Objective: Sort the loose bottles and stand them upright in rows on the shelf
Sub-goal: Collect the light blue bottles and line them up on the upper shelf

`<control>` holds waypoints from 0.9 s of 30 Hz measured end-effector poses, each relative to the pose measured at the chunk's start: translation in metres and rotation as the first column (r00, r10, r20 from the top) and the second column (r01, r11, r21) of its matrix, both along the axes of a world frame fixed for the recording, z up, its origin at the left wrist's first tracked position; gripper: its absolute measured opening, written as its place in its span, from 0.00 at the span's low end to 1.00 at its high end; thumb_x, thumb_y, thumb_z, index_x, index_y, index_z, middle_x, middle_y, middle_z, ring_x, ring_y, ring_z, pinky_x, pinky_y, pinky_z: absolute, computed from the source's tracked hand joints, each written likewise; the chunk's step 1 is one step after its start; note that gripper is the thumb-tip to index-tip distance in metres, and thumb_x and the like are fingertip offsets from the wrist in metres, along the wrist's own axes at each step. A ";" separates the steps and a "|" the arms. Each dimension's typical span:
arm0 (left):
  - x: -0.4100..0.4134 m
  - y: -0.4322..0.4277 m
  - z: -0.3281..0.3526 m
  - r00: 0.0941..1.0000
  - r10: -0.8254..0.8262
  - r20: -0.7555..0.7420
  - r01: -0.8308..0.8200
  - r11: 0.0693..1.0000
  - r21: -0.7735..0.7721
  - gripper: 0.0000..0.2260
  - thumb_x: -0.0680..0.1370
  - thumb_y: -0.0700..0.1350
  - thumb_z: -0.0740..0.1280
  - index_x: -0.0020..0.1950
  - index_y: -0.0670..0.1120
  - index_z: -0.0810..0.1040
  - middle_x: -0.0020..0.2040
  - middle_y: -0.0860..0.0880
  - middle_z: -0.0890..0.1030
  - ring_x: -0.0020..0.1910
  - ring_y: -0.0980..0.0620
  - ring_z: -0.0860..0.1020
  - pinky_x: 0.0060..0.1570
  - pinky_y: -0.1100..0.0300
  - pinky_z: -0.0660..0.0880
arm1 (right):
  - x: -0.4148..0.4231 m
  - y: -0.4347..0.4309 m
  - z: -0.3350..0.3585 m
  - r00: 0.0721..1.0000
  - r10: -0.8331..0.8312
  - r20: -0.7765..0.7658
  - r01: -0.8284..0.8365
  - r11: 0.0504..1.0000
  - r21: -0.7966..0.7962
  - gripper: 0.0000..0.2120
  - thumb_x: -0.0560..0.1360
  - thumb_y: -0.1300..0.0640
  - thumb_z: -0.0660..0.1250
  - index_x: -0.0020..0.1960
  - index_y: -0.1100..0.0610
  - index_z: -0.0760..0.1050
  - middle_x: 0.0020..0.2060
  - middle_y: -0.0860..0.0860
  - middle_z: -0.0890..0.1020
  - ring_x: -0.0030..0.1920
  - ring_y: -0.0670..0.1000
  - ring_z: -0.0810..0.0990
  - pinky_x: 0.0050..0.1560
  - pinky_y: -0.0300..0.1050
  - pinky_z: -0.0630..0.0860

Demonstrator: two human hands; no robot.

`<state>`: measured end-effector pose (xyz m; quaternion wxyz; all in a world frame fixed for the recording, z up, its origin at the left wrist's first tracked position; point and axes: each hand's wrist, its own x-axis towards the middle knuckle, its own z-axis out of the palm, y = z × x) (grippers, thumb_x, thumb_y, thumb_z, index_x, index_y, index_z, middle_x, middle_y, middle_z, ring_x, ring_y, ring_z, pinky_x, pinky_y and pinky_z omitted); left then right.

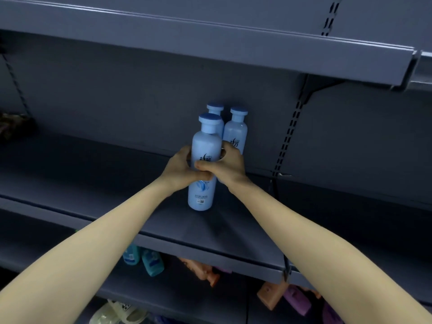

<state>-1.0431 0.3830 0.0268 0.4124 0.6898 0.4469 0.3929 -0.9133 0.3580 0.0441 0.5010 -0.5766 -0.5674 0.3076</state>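
We have both hands around one pale blue bottle (203, 174) with a darker blue cap. Our left hand (180, 169) wraps its left side and our right hand (228, 163) wraps its right side, fingers closed on the body at about the middle of its height, the thumbs meeting in front over the label. The bottle stands upright with its base on the dark grey shelf (93, 183), a little back from the front edge.

Directly behind it stand two more bottles of the same kind, both upright near the back panel: one (215, 113) mostly hidden, so we see only its cap and shoulder, and one (236, 132) just to the right, with dark characters on its front. These two are side by side and seem to touch.

On the lower shelf (187, 298) lie loose bottles on their sides: two teal ones (145, 259), some orange ones (203, 270) and purple ones (297, 300) further right.
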 end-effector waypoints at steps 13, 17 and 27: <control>-0.003 0.048 -0.008 0.992 -0.121 0.019 0.121 0.993 0.011 0.26 0.66 0.36 0.76 0.61 0.46 0.70 0.51 0.51 0.79 0.50 0.57 0.78 0.45 0.61 0.76 | -0.010 0.032 -0.005 0.988 -0.144 0.049 0.143 0.989 0.033 0.22 0.63 0.61 0.77 0.54 0.57 0.73 0.45 0.50 0.81 0.46 0.48 0.81 0.47 0.44 0.80; -0.003 0.052 -0.011 0.990 -0.136 0.035 0.136 0.991 0.010 0.25 0.66 0.36 0.75 0.58 0.46 0.69 0.49 0.51 0.78 0.49 0.56 0.78 0.45 0.60 0.76 | -0.012 0.034 -0.011 0.987 -0.154 0.046 0.151 0.987 0.055 0.22 0.64 0.61 0.77 0.55 0.57 0.73 0.42 0.48 0.80 0.42 0.44 0.79 0.43 0.38 0.79; -0.018 0.056 -0.031 0.913 -0.253 0.321 0.308 0.941 -0.136 0.26 0.66 0.33 0.66 0.64 0.44 0.70 0.56 0.46 0.80 0.56 0.48 0.78 0.56 0.52 0.76 | -0.005 0.023 -0.038 0.996 -0.087 -0.026 0.089 0.993 0.078 0.23 0.71 0.64 0.72 0.63 0.59 0.71 0.54 0.51 0.80 0.56 0.50 0.79 0.58 0.47 0.77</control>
